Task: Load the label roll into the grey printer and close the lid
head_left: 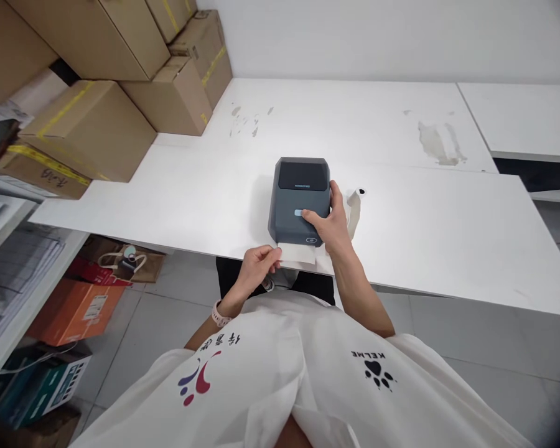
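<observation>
A dark grey label printer (302, 199) sits on the white table near its front edge. A white paper strip (297, 253) sticks out of the printer's front toward me. My left hand (257, 267) pinches the left end of that strip between thumb and fingers. With its fingers along the printer's right side, my right hand (332, 219) grips the body, and the thumb rests at the pale button on top. Just right of the printer lies a small paper roll (356, 196) with a loose curled tail running toward my right hand.
Cardboard boxes (93, 121) are stacked at the table's left end. A shelf with papers (23, 261) stands at the left, with an orange box (77, 309) below. The white table (424, 236) has peeled patches toward the back. A wall rises behind it.
</observation>
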The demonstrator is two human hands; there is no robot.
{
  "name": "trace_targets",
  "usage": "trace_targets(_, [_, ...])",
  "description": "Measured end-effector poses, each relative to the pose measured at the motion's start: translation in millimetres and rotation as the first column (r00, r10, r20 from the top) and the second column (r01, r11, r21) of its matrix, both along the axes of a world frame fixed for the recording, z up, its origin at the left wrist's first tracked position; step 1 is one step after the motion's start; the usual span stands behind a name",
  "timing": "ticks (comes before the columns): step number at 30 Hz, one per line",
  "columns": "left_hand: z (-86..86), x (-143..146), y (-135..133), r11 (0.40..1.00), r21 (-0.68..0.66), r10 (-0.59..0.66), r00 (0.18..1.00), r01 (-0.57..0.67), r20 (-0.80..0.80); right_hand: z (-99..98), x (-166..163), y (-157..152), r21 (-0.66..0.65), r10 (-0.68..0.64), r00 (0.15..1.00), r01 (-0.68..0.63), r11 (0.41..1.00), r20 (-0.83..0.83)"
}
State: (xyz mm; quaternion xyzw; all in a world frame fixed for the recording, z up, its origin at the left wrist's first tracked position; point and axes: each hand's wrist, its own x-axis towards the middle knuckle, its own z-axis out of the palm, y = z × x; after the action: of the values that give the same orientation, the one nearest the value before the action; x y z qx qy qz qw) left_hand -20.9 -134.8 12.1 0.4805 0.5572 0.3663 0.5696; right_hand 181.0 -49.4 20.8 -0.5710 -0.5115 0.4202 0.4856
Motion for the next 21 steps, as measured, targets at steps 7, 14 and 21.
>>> trace_targets(7, [2.1, 1, 21, 0.917, 0.295, 0.291, 0.956, -0.268, -0.037, -16.2, 12, -5, 0.062, 0.08, 0.99, -0.088, 0.994, 0.119])
trace_targets(14, [-8.4, 11, 27, 0.953, 0.231, 0.183, 0.98, -0.196, 0.078, -23.1, 16, -39, 0.049, -0.01, 1.0, 0.012, 0.999, -0.026])
trace_targets(21, [-9.0, 8, 29, 0.937, 0.272, 0.192, 0.973, -0.22, 0.125, -22.4, 18, -35, 0.079, -0.003, 0.985, 0.017, 0.997, -0.174])
